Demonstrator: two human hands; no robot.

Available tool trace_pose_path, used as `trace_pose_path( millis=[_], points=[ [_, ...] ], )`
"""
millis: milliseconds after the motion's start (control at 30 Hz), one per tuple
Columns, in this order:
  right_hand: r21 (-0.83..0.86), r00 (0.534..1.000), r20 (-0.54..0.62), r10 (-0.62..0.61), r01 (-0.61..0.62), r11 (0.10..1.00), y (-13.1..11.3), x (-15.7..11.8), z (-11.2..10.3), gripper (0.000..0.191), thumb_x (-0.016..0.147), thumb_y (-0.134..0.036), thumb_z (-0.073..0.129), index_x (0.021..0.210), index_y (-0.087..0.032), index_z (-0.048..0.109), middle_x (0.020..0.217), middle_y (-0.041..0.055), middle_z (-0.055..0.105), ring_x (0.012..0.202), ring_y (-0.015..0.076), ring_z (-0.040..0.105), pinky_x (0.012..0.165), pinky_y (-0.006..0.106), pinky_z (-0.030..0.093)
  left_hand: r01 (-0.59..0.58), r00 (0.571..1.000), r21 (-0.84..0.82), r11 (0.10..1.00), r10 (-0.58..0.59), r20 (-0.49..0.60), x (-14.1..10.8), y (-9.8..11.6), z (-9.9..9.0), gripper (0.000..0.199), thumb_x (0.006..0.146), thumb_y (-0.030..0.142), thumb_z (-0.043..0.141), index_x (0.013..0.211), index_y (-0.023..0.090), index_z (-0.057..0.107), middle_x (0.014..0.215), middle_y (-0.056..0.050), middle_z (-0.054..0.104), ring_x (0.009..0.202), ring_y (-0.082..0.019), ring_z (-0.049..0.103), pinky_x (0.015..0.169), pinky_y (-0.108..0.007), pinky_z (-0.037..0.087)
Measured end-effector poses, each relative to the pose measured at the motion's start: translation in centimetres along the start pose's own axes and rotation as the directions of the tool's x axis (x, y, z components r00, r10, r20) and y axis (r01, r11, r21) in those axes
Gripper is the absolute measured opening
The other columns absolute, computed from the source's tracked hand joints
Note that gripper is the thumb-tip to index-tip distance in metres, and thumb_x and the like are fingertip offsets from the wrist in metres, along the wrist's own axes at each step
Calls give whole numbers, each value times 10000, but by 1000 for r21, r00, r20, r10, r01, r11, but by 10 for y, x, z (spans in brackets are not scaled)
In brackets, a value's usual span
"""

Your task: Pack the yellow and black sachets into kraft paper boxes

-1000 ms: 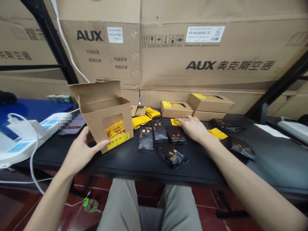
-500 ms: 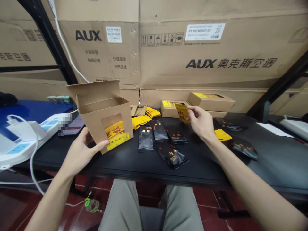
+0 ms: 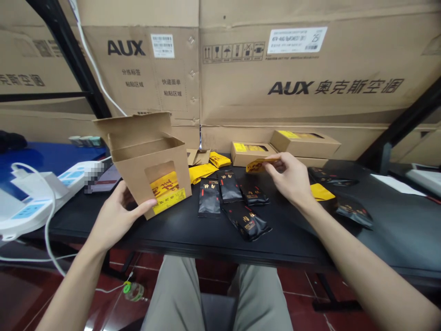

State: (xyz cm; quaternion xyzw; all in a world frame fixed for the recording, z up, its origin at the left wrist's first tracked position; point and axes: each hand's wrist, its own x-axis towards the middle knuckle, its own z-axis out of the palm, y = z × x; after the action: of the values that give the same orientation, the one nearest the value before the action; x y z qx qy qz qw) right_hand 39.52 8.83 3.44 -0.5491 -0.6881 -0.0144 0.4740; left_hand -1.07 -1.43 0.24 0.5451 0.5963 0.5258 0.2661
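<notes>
My left hand grips the lower left side of an upright cardboard box, thumb on its front. The box's top flap is raised, and yellow packets show through its window. Between the thumb and fingers of my right hand is a yellow packet, tilted nearly flat above the table. Several black packets, one of them standing out at the left, lie between my hands. More yellow packets rest behind them, beside the box.
Closed windowed boxes stand at the back of the black table. Black packets and a yellow one lie right of my right wrist. White power strips and cables are at the left. Large cartons form the backdrop.
The yellow packet in my right hand has tipped from upright to nearly flat and shifted slightly left. My left hand still grips the box in the same place.
</notes>
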Motion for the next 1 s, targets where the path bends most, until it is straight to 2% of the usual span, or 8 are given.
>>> trace_pose_path(
  millis=[100, 200, 300, 433, 600, 833, 933, 1000],
  points=[
    [-110, 997, -70, -40, 33, 993, 2, 0, -3, 234, 896, -415, 648, 942, -194, 710, 860, 84, 712, 683, 188, 611, 710, 343, 545, -5, 1000, 0, 1000, 5, -2, 0, 0, -1, 684, 699, 493, 892, 1287, 292, 605, 1393, -84, 726, 1311, -388, 670, 1144, -581, 540],
    [-167, 988, -149, -40, 15, 986, 4, 1, -7, 262, 922, -449, 612, 944, -201, 696, 828, 84, 710, 697, 206, 626, 727, 353, 542, -6, 1000, 19, 1000, 7, -11, -1, 1, -1, 672, 698, 494, 890, 1274, 290, 612, 1375, -88, 737, 1290, -388, 684, 1130, -576, 549],
    [-123, 971, -238, 9, -40, 992, 5, 3, -9, 270, 909, -446, 611, 1002, -204, 684, 855, 87, 744, 701, 225, 669, 748, 381, 564, -16, 1000, 22, 1000, 16, -9, 0, 0, -1, 689, 690, 502, 891, 1280, 282, 610, 1381, -90, 733, 1291, -378, 686, 1123, -552, 554],
    [-11, 938, -338, 81, -90, 996, 8, 5, -10, 312, 859, -498, 641, 987, -214, 629, 931, 118, 778, 739, 269, 731, 773, 449, 602, -43, 999, 14, 999, 43, 4, 0, -1, -2, 705, 688, 486, 894, 1298, 281, 606, 1364, -83, 744, 1286, -366, 692, 1105, -522, 567],
    [137, 950, -270, 158, -125, 983, 13, 5, -7, 371, 846, -520, 668, 1063, -236, 567, 1057, 147, 791, 723, 273, 762, 713, 469, 638, -46, 999, 24, 999, 46, 7, 0, 1, -2, 684, 686, 502, 893, 1273, 294, 609, 1358, -73, 746, 1286, -367, 689, 1106, -515, 567],
    [132, 968, -198, 155, -131, 983, 23, 4, 0, 350, 837, -530, 675, 999, -264, 515, 1019, 133, 776, 860, 323, 788, 775, 497, 648, -45, 999, 63, 997, 44, 11, 0, -1, -2, 685, 704, 523, 879, 1281, 275, 605, 1345, -98, 745, 1278, -385, 685, 1086, -554, 562],
    [268, 971, -194, 141, -86, 960, 14, 3, 0, 377, 806, -545, 710, 956, -273, 497, 931, 82, 761, 791, 290, 783, 761, 486, 665, -40, 999, 69, 997, 39, 12, 0, -1, -3, 710, 703, 540, 877, 1294, 265, 597, 1338, -103, 745, 1267, -380, 688, 1078, -548, 564],
    [411, 972, -218, 92, 5, 912, -5, 4, -3, 379, 783, -505, 751, 918, -273, 484, 858, 33, 734, 735, 247, 770, 740, 455, 680, -44, 999, 76, 996, 43, 13, 1, -2, -3, 729, 696, 548, 879, 1303, 261, 594, 1333, -103, 748, 1262, -380, 690, 1077, -550, 563]
  ],
)
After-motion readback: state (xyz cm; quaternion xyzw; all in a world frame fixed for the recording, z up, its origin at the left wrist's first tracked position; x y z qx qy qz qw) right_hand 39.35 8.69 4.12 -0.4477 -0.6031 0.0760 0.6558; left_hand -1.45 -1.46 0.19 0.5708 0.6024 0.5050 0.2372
